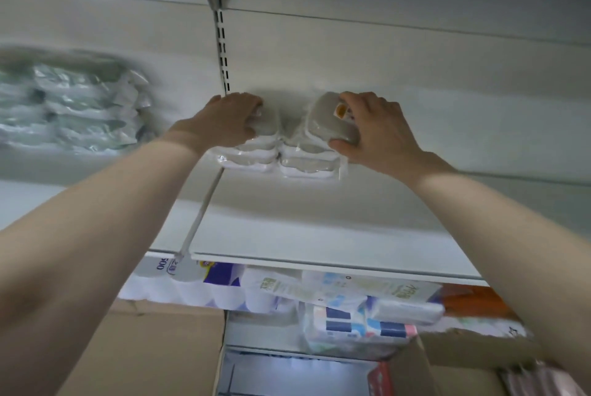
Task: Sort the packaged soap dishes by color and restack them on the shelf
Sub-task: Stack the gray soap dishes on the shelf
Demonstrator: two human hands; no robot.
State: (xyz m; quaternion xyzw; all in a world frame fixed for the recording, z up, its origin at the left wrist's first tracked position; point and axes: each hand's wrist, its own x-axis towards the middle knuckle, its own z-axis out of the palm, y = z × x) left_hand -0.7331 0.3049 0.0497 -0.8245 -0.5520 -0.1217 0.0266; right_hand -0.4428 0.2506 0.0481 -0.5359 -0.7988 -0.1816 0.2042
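Shelf [319, 229] carries two adjacent stacks of packaged soap dishes [281, 159] at its back, against the rear panel. Your left hand [230, 120] curls over the grey dish topping the left stack; your right hand [377, 130] grips the tilted grey soap dish [329, 123] atop the right stack.

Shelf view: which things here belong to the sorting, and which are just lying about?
Job:
- two stacks of grey soap dishes
- shelf
- left hand
- right hand, gripping the top pack

Lying about:
- clear bags
- tissue packs
- cardboard boxes
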